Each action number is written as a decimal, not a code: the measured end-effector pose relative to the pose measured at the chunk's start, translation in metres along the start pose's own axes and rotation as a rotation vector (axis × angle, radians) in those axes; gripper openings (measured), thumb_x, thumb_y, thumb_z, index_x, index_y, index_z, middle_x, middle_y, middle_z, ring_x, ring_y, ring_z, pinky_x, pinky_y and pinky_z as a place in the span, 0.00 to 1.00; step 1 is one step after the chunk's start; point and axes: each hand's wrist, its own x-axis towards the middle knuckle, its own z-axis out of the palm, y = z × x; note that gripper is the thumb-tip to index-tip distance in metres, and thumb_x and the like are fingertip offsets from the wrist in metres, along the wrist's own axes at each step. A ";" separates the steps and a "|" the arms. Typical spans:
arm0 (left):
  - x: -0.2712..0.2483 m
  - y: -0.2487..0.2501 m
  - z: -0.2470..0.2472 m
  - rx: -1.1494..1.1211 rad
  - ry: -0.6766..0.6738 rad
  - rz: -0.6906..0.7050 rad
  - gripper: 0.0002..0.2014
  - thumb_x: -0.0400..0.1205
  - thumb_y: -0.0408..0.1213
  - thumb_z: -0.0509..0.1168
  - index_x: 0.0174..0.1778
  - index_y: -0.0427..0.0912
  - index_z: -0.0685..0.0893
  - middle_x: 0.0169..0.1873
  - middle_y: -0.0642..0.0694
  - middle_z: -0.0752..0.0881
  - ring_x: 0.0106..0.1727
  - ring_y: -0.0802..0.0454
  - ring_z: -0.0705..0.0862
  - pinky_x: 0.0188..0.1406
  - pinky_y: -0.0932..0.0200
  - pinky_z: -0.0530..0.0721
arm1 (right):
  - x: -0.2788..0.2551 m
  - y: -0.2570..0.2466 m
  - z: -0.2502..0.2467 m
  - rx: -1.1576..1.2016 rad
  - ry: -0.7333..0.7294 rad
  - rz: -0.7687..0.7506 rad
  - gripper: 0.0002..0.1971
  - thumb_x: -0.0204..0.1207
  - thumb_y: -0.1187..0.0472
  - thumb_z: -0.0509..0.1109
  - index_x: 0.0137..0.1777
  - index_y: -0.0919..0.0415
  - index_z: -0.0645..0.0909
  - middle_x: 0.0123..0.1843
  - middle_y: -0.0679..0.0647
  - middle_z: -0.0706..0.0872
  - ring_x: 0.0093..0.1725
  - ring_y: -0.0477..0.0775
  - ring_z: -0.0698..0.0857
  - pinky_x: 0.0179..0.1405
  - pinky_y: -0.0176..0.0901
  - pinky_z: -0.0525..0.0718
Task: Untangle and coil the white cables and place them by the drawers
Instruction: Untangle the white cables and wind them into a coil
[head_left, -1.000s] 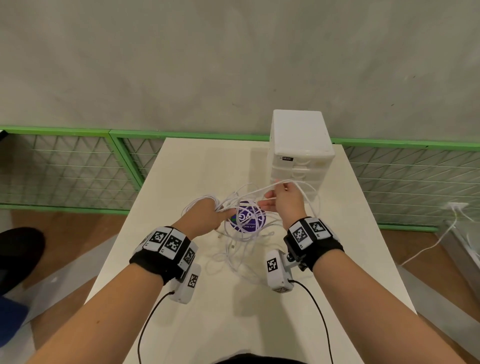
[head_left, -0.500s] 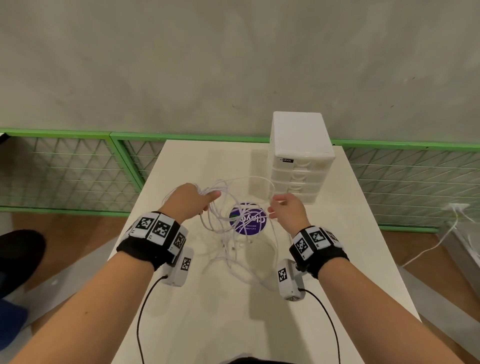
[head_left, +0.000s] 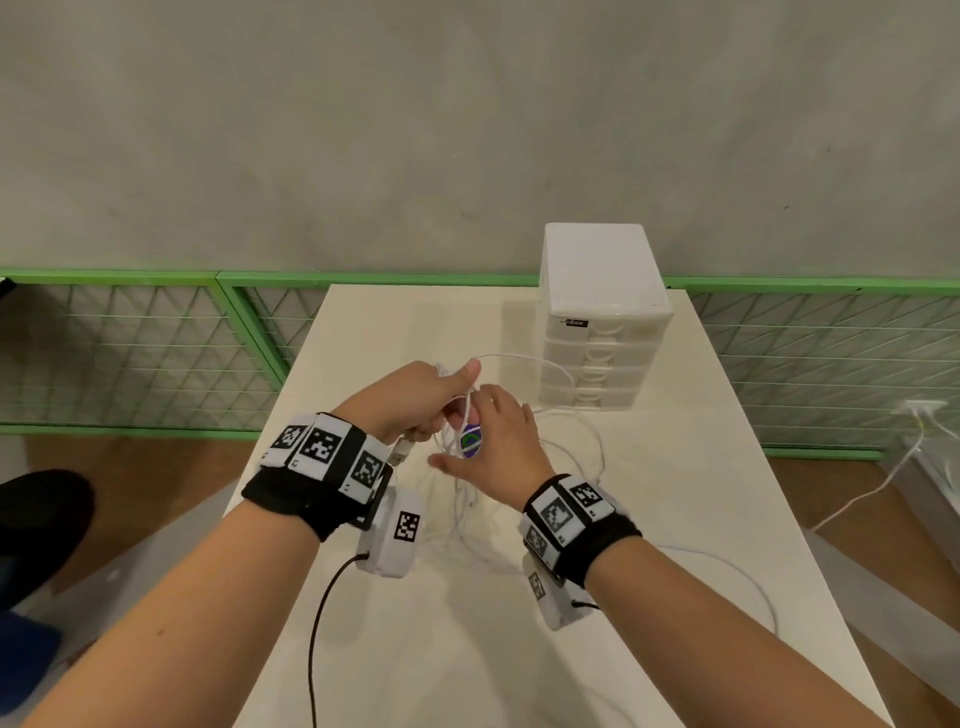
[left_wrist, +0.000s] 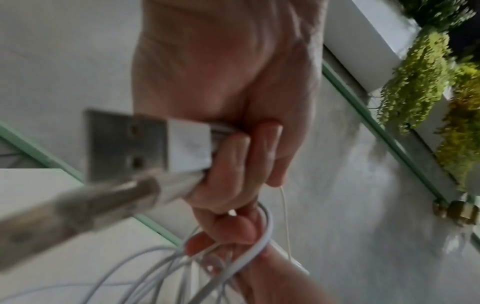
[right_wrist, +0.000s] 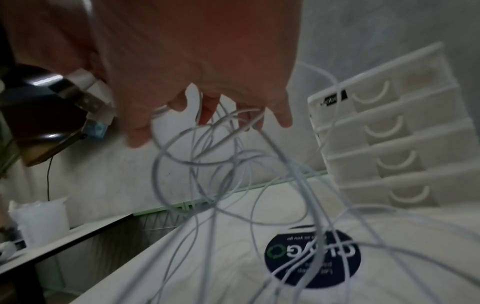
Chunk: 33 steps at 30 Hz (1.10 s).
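- The left hand (head_left: 415, 397), raised above the pale rectangular counter (head_left: 675, 519), has its grip curled tight round the tangled thin white cables (head_left: 566, 447); two metal-tipped white USB plugs (left_wrist: 145, 144) stick out of the fist.
- The right hand (head_left: 498, 441) sits just beside it, fingers (right_wrist: 281, 115) loosely spread, strands threading between them.
- Loops hang to the counter, over a round dark-blue sticker (right_wrist: 313, 256) whose white lettering is too blurred to read.
- The white plastic four-drawer unit (head_left: 602, 317), on the counter just behind the hands, carries a small black label (head_left: 574, 322) ending "abox".
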 end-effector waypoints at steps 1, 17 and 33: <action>0.000 0.001 0.001 0.031 0.010 0.011 0.31 0.85 0.57 0.55 0.39 0.29 0.85 0.25 0.44 0.81 0.15 0.55 0.64 0.16 0.67 0.62 | 0.001 0.002 0.002 0.006 0.044 0.004 0.25 0.71 0.43 0.71 0.63 0.54 0.75 0.71 0.54 0.73 0.74 0.55 0.67 0.76 0.59 0.58; -0.016 0.023 -0.064 -0.377 0.284 0.147 0.23 0.82 0.46 0.66 0.24 0.48 0.64 0.17 0.53 0.62 0.16 0.57 0.56 0.12 0.69 0.55 | -0.026 0.155 -0.028 0.015 -0.141 0.738 0.07 0.77 0.62 0.65 0.41 0.54 0.84 0.53 0.56 0.86 0.55 0.61 0.83 0.60 0.46 0.79; -0.004 0.018 -0.019 -0.063 0.316 0.083 0.18 0.82 0.46 0.65 0.36 0.36 0.89 0.21 0.47 0.71 0.17 0.53 0.63 0.13 0.67 0.60 | 0.015 -0.002 -0.049 0.570 0.218 -0.164 0.23 0.72 0.57 0.76 0.66 0.45 0.76 0.62 0.44 0.80 0.63 0.36 0.77 0.59 0.22 0.70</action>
